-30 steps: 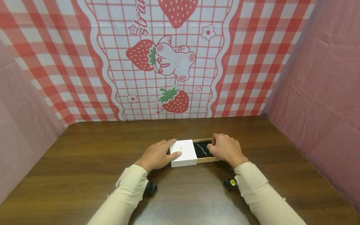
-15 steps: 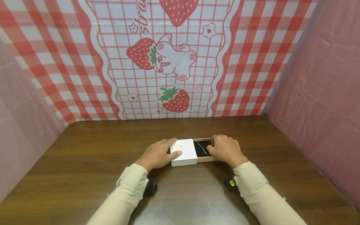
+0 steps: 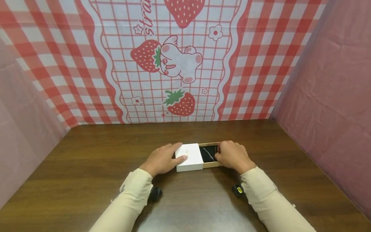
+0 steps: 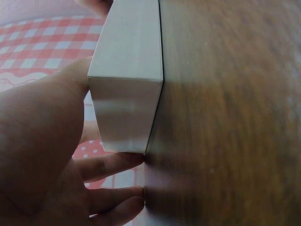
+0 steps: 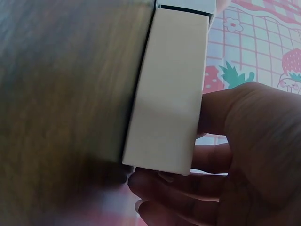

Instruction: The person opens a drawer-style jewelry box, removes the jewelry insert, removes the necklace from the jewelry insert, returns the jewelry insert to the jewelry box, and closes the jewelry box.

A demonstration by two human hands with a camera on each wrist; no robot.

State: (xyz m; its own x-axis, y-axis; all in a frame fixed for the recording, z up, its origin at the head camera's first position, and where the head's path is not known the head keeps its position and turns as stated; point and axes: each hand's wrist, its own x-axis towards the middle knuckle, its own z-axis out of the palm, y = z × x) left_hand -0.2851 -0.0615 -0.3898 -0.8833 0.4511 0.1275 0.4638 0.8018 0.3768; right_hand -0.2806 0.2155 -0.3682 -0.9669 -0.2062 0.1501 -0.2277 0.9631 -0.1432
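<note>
A white jewelry box sits on the table with its inner drawer (image 3: 212, 164) slid partway out to the right from the white sleeve (image 3: 189, 158). On the drawer's black lining lies a thin silver chain (image 3: 208, 152). My left hand (image 3: 162, 159) grips the sleeve, thumb on its top; in the left wrist view fingers (image 4: 110, 165) lie at its end. My right hand (image 3: 233, 154) holds the drawer's right end with bent fingers, covering part of the lining. In the right wrist view, its fingers (image 5: 174, 188) curl around the end of the pale drawer wall (image 5: 167, 89).
The brown wooden table (image 3: 116, 138) runs back to a red-and-white checked cloth (image 3: 261, 64) with strawberry prints. Pink cloth (image 3: 333, 106) hangs at both sides. Dark wrist cameras (image 3: 155, 194) sit under both cuffs.
My right hand has shifted slightly right and toward me at the drawer's end, and its fingertips cover less of the lining. The left hand and sleeve stay in place.
</note>
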